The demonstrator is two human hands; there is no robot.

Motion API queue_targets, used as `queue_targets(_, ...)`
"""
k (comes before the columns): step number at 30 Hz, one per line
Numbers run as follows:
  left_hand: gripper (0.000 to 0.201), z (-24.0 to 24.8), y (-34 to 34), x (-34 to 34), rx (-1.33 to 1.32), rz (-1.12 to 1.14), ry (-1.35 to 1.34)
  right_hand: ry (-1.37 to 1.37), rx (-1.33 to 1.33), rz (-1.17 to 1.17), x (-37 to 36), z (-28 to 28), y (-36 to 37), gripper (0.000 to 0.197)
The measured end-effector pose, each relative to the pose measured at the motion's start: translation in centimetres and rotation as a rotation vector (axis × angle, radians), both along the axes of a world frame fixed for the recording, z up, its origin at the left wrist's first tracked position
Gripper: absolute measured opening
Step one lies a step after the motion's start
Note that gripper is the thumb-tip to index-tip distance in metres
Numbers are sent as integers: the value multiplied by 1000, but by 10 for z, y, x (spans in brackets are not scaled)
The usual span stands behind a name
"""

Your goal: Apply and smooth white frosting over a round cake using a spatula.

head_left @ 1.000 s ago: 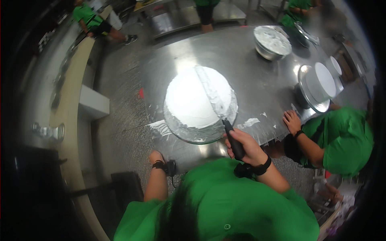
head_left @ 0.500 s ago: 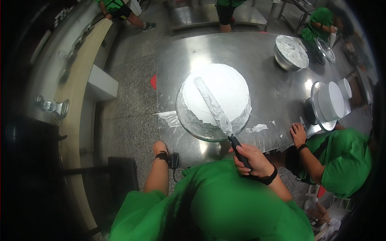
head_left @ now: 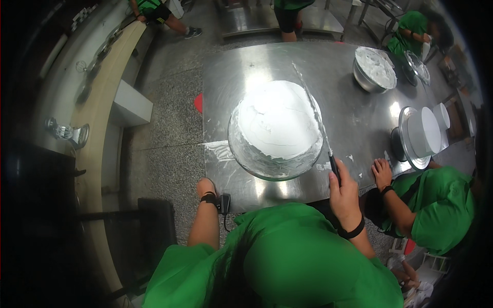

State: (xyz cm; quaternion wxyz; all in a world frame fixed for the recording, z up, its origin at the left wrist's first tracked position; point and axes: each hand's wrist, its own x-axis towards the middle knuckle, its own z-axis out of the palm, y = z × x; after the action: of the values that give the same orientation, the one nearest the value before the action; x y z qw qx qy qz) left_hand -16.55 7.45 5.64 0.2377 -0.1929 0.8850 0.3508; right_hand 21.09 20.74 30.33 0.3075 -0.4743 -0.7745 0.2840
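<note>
A round cake coated in white cream (head_left: 275, 115) sits on a cream-smeared glass cake stand (head_left: 257, 168) before me. My right hand (head_left: 345, 197) is closed round the black handle of an icing spatula (head_left: 335, 165). Its cream-covered blade is turned on edge and runs along the cake's right side, reaching past the far rim; whether it touches the cream I cannot tell. At the table's near edge, left of the stand, is my left hand (head_left: 206, 187), beside a small black device with a cord (head_left: 224, 204). The fingers of that hand are hidden.
The steel table (head_left: 339, 118) carries a metal bowl of white cream (head_left: 374, 72) at far right. A white cake form on a turntable (head_left: 423, 132) stands before a co-worker in green (head_left: 441, 210). Cream smears (head_left: 220, 150) mark the tabletop. More people stand beyond.
My right hand has moved right, taking the spatula off the middle of the cake to its right side. The blade has turned from flat to on edge. My left hand stays put.
</note>
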Motion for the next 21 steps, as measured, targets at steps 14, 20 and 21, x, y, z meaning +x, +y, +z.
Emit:
queue_targets(14, 44, 10, -1, 1, -10, -49, -4, -241, 113, 519, -29, -3, -41, 58)
queue_targets(20, 46, 9, -2, 0, 3, -107, -26, -88, 186, 268, -21, -1, -27, 53)
queue_targets(21, 46, 11, -3, 1, 24, -106, -27, -106, 227, 143, -19, 0, -20, 50)
